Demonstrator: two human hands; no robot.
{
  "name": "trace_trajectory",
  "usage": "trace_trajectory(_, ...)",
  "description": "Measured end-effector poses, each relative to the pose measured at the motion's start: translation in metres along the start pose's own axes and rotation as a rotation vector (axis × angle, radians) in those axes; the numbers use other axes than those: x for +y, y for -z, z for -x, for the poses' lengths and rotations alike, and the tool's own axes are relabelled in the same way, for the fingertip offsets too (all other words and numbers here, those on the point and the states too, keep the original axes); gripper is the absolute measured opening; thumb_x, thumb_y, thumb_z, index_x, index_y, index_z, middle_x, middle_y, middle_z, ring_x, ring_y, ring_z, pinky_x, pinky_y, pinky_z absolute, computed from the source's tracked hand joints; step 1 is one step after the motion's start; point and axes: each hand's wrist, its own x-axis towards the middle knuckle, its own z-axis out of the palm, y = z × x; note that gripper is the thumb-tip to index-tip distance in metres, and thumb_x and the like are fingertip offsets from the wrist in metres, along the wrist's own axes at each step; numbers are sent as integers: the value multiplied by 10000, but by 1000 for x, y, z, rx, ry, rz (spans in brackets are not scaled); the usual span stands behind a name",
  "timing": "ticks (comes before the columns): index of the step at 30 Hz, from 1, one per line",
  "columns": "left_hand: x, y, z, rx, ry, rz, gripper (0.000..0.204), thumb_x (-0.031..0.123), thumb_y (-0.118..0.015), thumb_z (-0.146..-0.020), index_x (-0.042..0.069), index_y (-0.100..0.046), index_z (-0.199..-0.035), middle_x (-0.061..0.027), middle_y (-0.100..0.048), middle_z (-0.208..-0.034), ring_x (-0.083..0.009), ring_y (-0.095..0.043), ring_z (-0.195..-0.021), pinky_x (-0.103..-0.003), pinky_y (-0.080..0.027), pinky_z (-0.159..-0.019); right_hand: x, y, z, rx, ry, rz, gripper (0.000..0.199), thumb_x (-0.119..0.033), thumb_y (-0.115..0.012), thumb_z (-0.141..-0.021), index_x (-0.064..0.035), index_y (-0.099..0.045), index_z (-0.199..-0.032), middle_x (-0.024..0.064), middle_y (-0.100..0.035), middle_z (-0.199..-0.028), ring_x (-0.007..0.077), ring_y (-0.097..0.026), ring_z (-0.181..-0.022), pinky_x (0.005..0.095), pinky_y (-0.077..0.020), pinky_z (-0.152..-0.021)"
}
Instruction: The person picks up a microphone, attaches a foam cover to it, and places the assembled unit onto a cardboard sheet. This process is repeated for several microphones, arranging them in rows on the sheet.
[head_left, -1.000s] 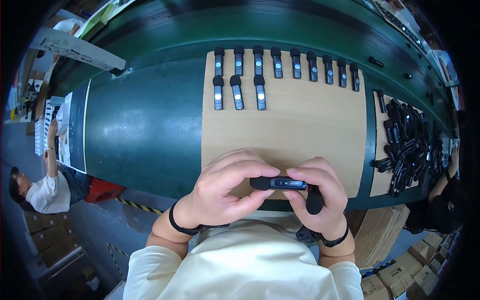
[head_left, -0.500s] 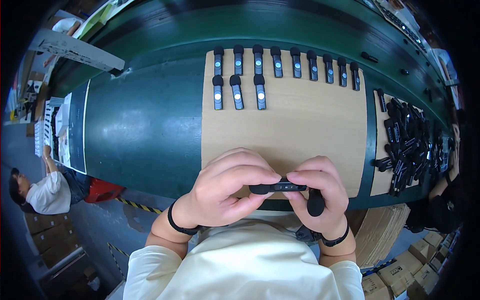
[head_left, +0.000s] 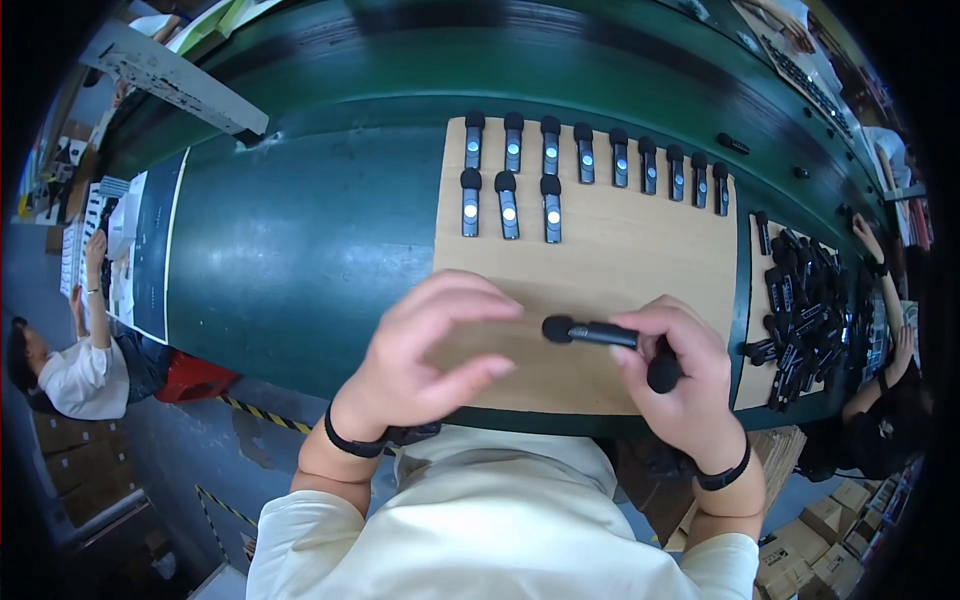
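My right hand (head_left: 688, 375) pinches a small black clip-on microphone (head_left: 605, 334) between thumb and fingertips, its round foam head pointing left. A second microphone is tucked in the same palm; its foam head (head_left: 664, 375) shows below the fingers, and the rest is hidden. To the left, my left hand (head_left: 425, 350) is open, thumb and fingers apart, with nothing in it. Both hands are over the near part of a cardboard sheet (head_left: 600, 265). Farther back on that sheet lie microphones in two rows, several in the far row (head_left: 585, 160) and three in the nearer (head_left: 509, 212), most with a lit spot.
A heap of black microphones (head_left: 800, 310) lies on another cardboard piece at the right. Behind runs a green belt (head_left: 400, 60) with a few loose black pieces. A metal post (head_left: 180, 85) stands at the far left. Other people sit at both sides.
My left hand has let go of the microphone and opened. My right hand keeps it and has moved right and slightly forward. The view has shifted a little.
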Motion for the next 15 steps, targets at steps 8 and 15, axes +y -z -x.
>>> trace_trajectory(8, -48, 21, 17, 278, 407, 128, 335, 32, -693, -811, 12, -603, -1133, -136, -584, -1224, -243, -570, -1102, -361, -452, -954, 32, 6, -53, 32, 311, 617, 244, 34, -696, -705, -5, -632, -937, 102, -599, -774, 270, -597, -683, 351, -466, -594)
trace_trajectory(15, -65, 18, 17, 240, 473, 91, 436, 29, -681, -825, 49, -551, -1240, -175, -469, -1389, -266, -465, -1279, -376, -388, -1043, 52, -13, -49, -64, 266, 750, 240, -34, -709, -710, -34, -619, -932, 86, -604, -787, 292, -616, -727, 391, -493, -628)
